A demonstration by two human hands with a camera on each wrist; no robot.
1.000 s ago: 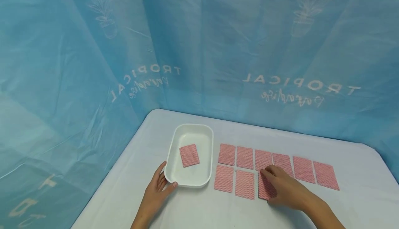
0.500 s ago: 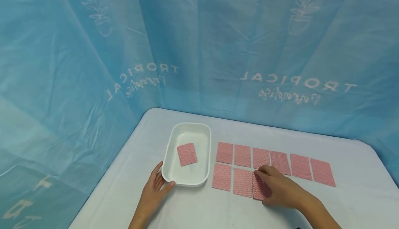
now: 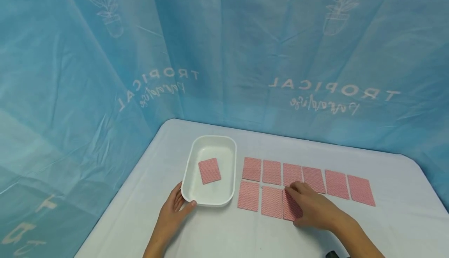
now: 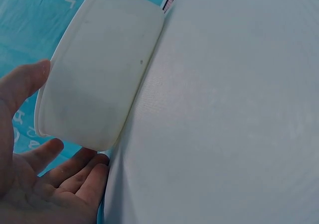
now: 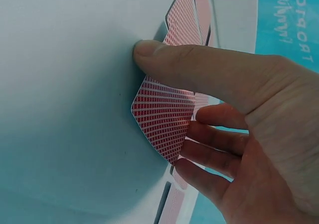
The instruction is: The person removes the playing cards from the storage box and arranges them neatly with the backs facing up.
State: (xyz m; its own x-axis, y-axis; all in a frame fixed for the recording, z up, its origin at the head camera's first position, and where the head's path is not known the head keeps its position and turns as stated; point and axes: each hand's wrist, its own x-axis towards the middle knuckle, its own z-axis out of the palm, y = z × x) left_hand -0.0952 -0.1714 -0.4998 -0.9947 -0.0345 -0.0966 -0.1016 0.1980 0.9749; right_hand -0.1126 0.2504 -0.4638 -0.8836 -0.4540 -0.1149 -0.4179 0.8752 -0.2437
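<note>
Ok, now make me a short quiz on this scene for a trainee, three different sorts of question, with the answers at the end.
1. How many patterned cards make up the back row?
2. True or false: the left hand is holding a card.
3. What does the right hand hold? (a) the white tray (b) a front-row card (c) nothing

Key: 1. Six. 2. False; it is at the near left corner of the white tray. 3. b.

Red-and-white patterned cards (image 3: 271, 202), plain white tray (image 3: 227, 164), blue curtain (image 3: 245, 55)
</note>
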